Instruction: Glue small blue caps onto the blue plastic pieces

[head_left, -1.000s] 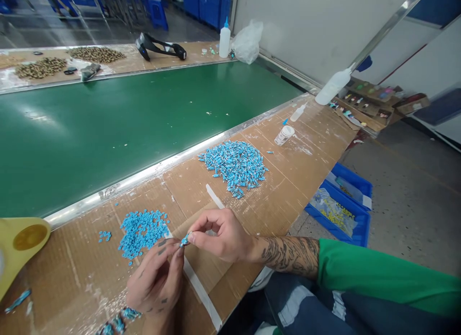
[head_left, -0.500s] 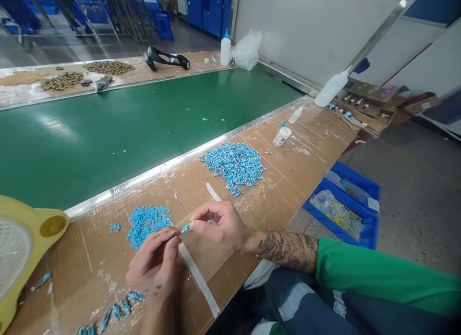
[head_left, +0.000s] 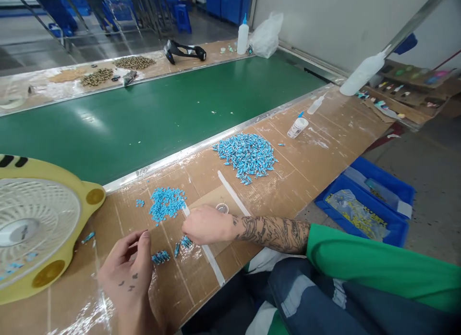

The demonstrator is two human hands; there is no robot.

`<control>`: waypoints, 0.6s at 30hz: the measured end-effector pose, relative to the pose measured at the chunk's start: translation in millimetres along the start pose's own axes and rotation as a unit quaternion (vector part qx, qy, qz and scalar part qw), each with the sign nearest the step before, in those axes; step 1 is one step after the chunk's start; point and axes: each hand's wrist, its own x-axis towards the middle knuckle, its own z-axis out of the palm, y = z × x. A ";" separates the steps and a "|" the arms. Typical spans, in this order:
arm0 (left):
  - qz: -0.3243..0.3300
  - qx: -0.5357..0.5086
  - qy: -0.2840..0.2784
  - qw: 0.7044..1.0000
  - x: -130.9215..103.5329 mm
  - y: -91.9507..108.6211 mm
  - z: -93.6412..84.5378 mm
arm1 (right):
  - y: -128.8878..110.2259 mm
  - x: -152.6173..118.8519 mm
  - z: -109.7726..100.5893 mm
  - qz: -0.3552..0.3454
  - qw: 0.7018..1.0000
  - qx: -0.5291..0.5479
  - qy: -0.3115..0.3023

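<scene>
My right hand (head_left: pixel 206 224) is turned back-up and lowered to the cardboard, fingers curled under and mostly hidden; whatever it pinches cannot be seen. Just beside its fingertips lies a small group of blue pieces with metal ends (head_left: pixel 186 241). Another short row of such blue pieces (head_left: pixel 160 257) sits between my two hands. My left hand (head_left: pixel 127 272) hovers nearer me on the left, fingers loosely bent with a gap by the thumb and nothing visible in it. A pile of small blue rings (head_left: pixel 167 203) lies behind both hands, and a large heap of blue pieces (head_left: pixel 247 155) farther right.
A yellow fan (head_left: pixel 86 195) stands at the left, with one loose blue piece (head_left: pixel 88 237) near it. A small round dish (head_left: pixel 222 208) sits behind my right wrist. Farther off are a white cup (head_left: pixel 297 128), squeeze bottles and the green belt (head_left: pixel 162 109). Blue bins (head_left: pixel 399 234) stand below right.
My hands have parted. The right hand, which pinched a small blue piece against the left, has come down to the pieces on the cardboard. The view has shifted left.
</scene>
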 end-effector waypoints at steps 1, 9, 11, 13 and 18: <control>-0.001 0.017 -0.018 1.000 1.3 -0.9 -1.0 | -0.8 1.7 1.2 -0.002 1.000 -0.005 0.002; 0.107 0.191 -0.090 0.972 11.0 -11.4 2.1 | 29.5 -30.9 -54.3 0.006 0.986 0.025 0.167; 0.130 0.214 -0.110 0.962 13.8 -12.0 6.2 | 48.5 -42.0 -63.8 0.037 0.975 0.069 0.209; 0.152 0.227 -0.132 0.953 16.5 -8.6 13.4 | 66.8 -49.9 -64.1 0.061 0.969 0.107 0.213; 0.180 0.270 -0.188 0.927 21.6 13.8 36.2 | 92.8 -59.4 -41.0 0.063 0.959 0.170 0.219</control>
